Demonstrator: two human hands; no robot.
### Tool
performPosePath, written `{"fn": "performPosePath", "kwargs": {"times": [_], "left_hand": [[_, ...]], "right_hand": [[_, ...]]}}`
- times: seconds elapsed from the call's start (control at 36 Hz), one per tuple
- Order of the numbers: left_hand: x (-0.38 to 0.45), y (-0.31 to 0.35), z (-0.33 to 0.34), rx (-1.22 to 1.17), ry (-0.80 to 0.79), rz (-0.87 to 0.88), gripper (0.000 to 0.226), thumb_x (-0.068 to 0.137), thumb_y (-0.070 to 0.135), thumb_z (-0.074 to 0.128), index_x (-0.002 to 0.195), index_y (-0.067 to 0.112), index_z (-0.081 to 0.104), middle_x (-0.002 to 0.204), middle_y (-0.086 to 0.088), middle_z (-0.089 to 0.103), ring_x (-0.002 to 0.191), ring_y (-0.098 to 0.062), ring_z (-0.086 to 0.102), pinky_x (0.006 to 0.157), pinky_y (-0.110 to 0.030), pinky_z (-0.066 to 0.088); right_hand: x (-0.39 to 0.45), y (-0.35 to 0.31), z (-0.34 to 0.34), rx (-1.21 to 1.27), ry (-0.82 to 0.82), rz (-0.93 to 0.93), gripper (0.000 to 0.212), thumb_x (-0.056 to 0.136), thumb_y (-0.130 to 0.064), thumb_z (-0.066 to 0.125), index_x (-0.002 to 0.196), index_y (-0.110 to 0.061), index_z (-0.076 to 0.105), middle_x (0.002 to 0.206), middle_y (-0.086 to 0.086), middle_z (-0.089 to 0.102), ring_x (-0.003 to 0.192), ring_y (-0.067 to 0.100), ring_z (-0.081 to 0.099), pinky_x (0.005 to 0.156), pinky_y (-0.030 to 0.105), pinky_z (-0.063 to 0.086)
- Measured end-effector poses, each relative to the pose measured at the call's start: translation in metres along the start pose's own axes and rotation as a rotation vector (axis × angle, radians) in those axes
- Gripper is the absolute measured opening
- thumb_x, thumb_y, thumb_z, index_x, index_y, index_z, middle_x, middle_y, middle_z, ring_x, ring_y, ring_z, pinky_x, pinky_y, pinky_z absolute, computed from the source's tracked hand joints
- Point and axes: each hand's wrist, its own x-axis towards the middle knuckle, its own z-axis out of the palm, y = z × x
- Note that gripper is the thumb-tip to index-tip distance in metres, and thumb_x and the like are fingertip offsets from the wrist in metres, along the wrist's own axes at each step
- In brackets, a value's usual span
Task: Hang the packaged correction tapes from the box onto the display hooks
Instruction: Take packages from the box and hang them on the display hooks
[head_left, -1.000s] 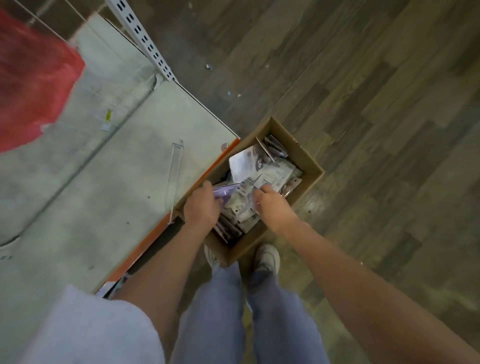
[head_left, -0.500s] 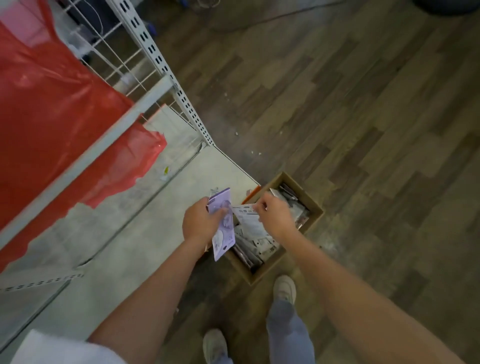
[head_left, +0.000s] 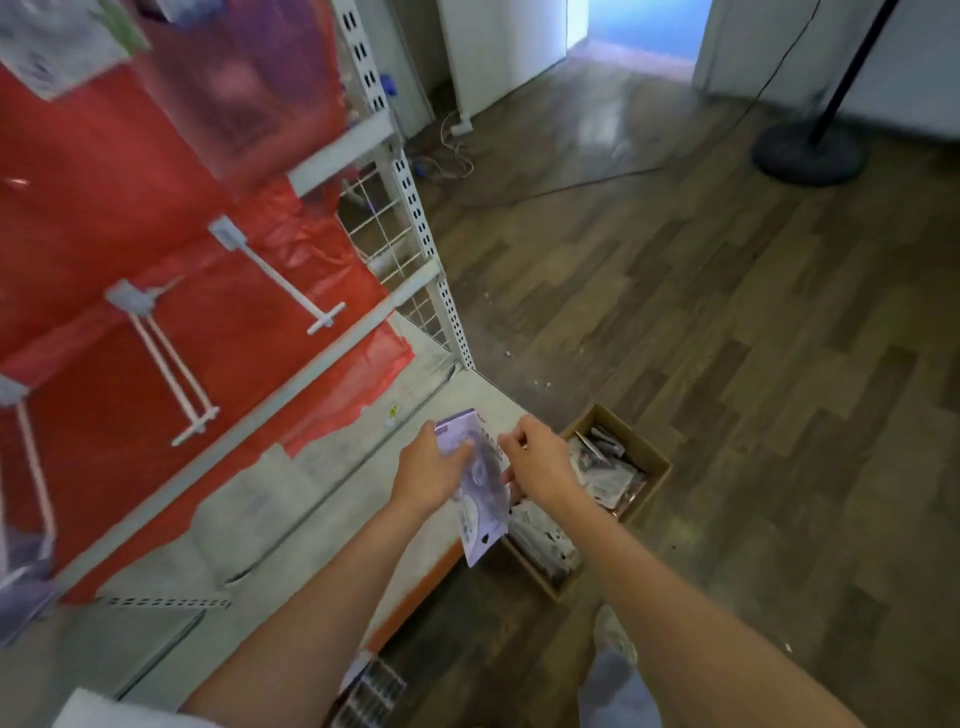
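Note:
My left hand (head_left: 434, 470) grips a purple packaged correction tape (head_left: 480, 512) by its upper part, above the shelf's front corner. My right hand (head_left: 537, 460) pinches the right edge of the same pack with curled fingers. On the floor just right of both hands stands the open cardboard box (head_left: 657, 467), filled with several more packs (head_left: 605, 475). White display hooks (head_left: 291, 283) (head_left: 174, 376) stick out from the red-backed rack on the left, bare of packs.
A grey base shelf (head_left: 260, 519) with an orange front edge lies under the hooks. A perforated white upright (head_left: 452, 317) marks the rack's right end. A black stand base (head_left: 810, 150) and cables lie on the wooden floor at the back. My shoe (head_left: 615, 631) is near the box.
Both hands have risen out of the box; the left lifted a purple pack and the right has come over to pinch it. The view has tilted up, revealing the hooks.

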Motion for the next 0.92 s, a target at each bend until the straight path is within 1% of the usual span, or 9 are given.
{"fn": "performPosePath", "kwargs": {"times": [0.17, 0.28, 0.44, 0.53, 0.58, 0.67, 0.75, 0.83, 0.92], "left_hand": [[-0.036, 0.004, -0.082, -0.074, 0.068, 0.141, 0.059, 0.069, 0.058, 0.059, 0.107, 0.013, 0.063, 0.101, -0.002, 0.069, 0.096, -0.023, 0.064, 0.08, -0.032, 0.049], [-0.073, 0.023, -0.127, -0.152, 0.206, 0.27, 0.041, 0.089, 0.016, 0.064, 0.12, 0.023, 0.038, 0.084, 0.009, 0.054, 0.076, -0.014, 0.053, 0.061, -0.025, 0.034], [-0.1, 0.021, -0.174, -0.146, 0.259, 0.418, 0.011, 0.094, 0.018, 0.055, 0.1, 0.017, 0.065, 0.088, 0.005, 0.065, 0.071, -0.009, 0.056, 0.065, -0.013, 0.043], [-0.106, 0.016, -0.194, -0.252, 0.205, 0.385, 0.013, 0.087, 0.021, 0.059, 0.094, 0.02, 0.07, 0.091, 0.0, 0.067, 0.086, -0.017, 0.061, 0.081, -0.026, 0.048], [-0.114, 0.016, -0.206, -0.427, 0.098, 0.314, 0.028, 0.079, 0.012, 0.054, 0.102, 0.015, 0.071, 0.085, -0.014, 0.066, 0.071, -0.017, 0.062, 0.072, -0.034, 0.055], [-0.126, 0.013, -0.218, -0.479, -0.032, 0.335, 0.038, 0.08, -0.006, 0.05, 0.113, 0.008, 0.063, 0.078, -0.012, 0.059, 0.058, -0.012, 0.056, 0.052, -0.021, 0.049], [-0.131, 0.007, -0.228, -0.431, -0.074, 0.437, 0.046, 0.07, -0.005, 0.066, 0.111, 0.017, 0.063, 0.1, -0.009, 0.065, 0.077, -0.011, 0.061, 0.062, -0.02, 0.053], [-0.134, 0.007, -0.234, -0.369, -0.044, 0.471, 0.043, 0.077, -0.014, 0.064, 0.102, 0.02, 0.057, 0.101, -0.008, 0.063, 0.079, -0.008, 0.059, 0.064, -0.019, 0.051], [-0.134, 0.011, -0.239, -0.255, 0.098, 0.467, 0.036, 0.079, 0.008, 0.074, 0.106, 0.017, 0.053, 0.092, 0.001, 0.062, 0.075, -0.009, 0.057, 0.06, -0.019, 0.047]], "right_hand": [[-0.053, -0.062, 0.018, 0.073, 0.04, -0.113, 0.022, 0.096, -0.015, 0.049, 0.075, -0.012, 0.042, 0.081, 0.022, 0.062, 0.065, 0.027, 0.063, 0.057, 0.029, 0.052], [-0.083, -0.105, 0.021, 0.061, 0.076, -0.227, 0.025, 0.095, -0.011, 0.049, 0.072, -0.011, 0.039, 0.07, 0.015, 0.056, 0.048, 0.017, 0.055, 0.042, 0.017, 0.044], [-0.117, -0.16, 0.029, -0.057, 0.168, -0.368, 0.032, 0.091, -0.012, 0.054, 0.064, -0.015, 0.038, 0.061, 0.005, 0.047, 0.059, 0.021, 0.047, 0.059, 0.038, 0.046], [-0.13, -0.179, 0.031, -0.139, 0.188, -0.432, 0.025, 0.09, -0.013, 0.057, 0.068, -0.012, 0.045, 0.062, 0.0, 0.047, 0.064, 0.019, 0.043, 0.06, 0.031, 0.038], [-0.137, -0.188, 0.031, -0.176, 0.205, -0.471, 0.023, 0.09, -0.013, 0.057, 0.069, -0.011, 0.049, 0.067, 0.001, 0.051, 0.067, 0.017, 0.045, 0.058, 0.024, 0.035], [-0.146, -0.198, 0.031, -0.213, 0.223, -0.494, 0.017, 0.089, -0.013, 0.058, 0.074, -0.004, 0.058, 0.074, 0.008, 0.058, 0.069, 0.017, 0.048, 0.06, 0.02, 0.038], [-0.153, -0.209, 0.028, -0.236, 0.233, -0.516, 0.015, 0.087, -0.011, 0.058, 0.077, 0.0, 0.059, 0.071, 0.007, 0.057, 0.067, 0.016, 0.047, 0.054, 0.014, 0.034], [-0.159, -0.218, 0.028, -0.217, 0.206, -0.528, 0.021, 0.089, -0.009, 0.06, 0.068, -0.012, 0.055, 0.06, 0.0, 0.052, 0.055, 0.008, 0.046, 0.05, 0.012, 0.035], [-0.164, -0.226, 0.031, -0.263, 0.185, -0.558, 0.018, 0.089, -0.013, 0.061, 0.072, -0.015, 0.057, 0.068, -0.001, 0.056, 0.062, 0.007, 0.048, 0.062, 0.02, 0.033]]}}
